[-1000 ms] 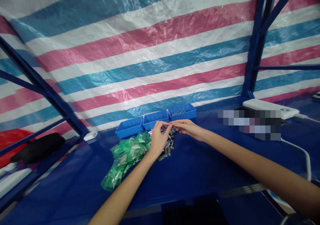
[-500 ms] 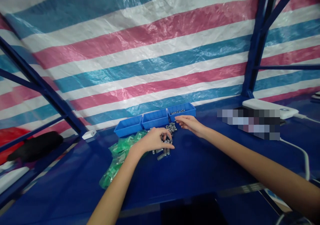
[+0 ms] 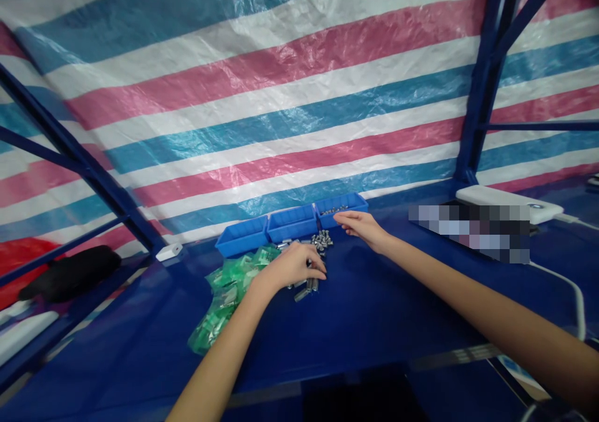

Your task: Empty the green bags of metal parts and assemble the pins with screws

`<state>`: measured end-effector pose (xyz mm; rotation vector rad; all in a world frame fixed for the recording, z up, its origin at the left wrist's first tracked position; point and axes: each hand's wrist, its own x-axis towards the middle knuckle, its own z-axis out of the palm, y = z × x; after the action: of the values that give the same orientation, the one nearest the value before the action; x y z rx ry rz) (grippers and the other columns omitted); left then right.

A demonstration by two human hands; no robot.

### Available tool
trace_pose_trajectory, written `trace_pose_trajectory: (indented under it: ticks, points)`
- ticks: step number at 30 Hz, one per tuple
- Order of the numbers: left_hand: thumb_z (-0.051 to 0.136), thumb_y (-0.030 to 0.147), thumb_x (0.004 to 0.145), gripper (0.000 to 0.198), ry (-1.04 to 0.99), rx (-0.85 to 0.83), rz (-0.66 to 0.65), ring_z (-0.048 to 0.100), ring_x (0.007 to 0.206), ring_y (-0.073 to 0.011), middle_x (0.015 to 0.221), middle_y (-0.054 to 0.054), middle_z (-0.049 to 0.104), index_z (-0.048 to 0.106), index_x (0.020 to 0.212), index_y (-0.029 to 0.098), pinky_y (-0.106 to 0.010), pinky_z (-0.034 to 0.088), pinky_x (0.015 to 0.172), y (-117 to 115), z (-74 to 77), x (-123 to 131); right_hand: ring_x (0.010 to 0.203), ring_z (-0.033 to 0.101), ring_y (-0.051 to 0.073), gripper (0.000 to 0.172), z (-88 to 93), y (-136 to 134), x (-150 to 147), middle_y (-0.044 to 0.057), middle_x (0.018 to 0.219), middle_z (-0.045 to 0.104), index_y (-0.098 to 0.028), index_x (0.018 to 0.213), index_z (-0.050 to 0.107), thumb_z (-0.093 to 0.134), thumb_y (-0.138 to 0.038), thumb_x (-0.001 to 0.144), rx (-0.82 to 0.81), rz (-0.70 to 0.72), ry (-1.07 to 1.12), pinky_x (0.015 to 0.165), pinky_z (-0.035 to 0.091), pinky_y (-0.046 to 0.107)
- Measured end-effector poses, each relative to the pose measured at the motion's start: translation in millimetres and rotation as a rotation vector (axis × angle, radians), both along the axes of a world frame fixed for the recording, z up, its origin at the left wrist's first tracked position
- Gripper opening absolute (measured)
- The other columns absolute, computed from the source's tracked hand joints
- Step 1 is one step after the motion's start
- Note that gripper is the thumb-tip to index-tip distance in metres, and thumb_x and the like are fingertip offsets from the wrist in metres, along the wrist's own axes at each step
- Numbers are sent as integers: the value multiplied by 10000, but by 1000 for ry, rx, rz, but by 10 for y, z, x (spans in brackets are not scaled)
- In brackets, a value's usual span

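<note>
My left hand (image 3: 297,264) is over a pile of small metal cylinders (image 3: 303,293), its thumb and fingers curled nearly together. Whatever lies between those fingertips is hidden. Farther right, my right hand (image 3: 361,227) is held in a pinch just in front of the right blue bin (image 3: 354,203). Anything in that pinch is too small to make out. Between the hands lies a heap of small silvery metal fittings (image 3: 322,240). Green plastic bags (image 3: 218,313) with parts inside lie left of my left hand.
A middle blue bin (image 3: 292,223) and a left blue bin (image 3: 241,236) line the back of the blue table (image 3: 365,328). At right are a white power bank (image 3: 508,203), a blurred-out flat device (image 3: 472,231) and a white cable (image 3: 578,297). A small white box (image 3: 169,251) sits at left.
The thumb and fingers of my left hand have drawn closer together over the cylinders. My right hand stays pinched beside the right bin, barely moved. The view has shifted slightly.
</note>
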<state>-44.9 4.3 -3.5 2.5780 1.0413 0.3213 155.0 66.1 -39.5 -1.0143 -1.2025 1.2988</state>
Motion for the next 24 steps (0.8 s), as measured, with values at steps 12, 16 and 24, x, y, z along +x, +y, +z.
trace_pose_trajectory:
  ticks: [12, 16, 24]
  points:
    - [635, 380, 733, 148, -153, 89, 4, 564, 769, -146, 799, -8, 618, 689, 730, 242, -307, 384, 810, -89, -120, 232, 764, 631, 145, 317, -16, 235, 173, 66, 881, 695, -172, 948, 687, 693, -275, 649, 66, -93, -6, 673, 513, 243]
    - [628, 335, 748, 126, -294, 96, 20, 559, 743, -133, 765, -11, 612, 694, 731, 229, -261, 411, 713, -14, -141, 200, 1041, 578, 165, 483, 43, 193, 176, 52, 1190, 601, -268, 1169, 569, 670, -249, 697, 149, 97, 122, 816, 487, 260]
    - [684, 421, 672, 224, -153, 14, -3, 563, 799, -158, 833, -17, 629, 702, 824, 257, -274, 393, 741, -51, -35, 119, 769, 642, 154, 338, 79, -68, 116, 55, 860, 708, -207, 986, 682, 672, -355, 683, 181, 504, -357, 598, 471, 216]
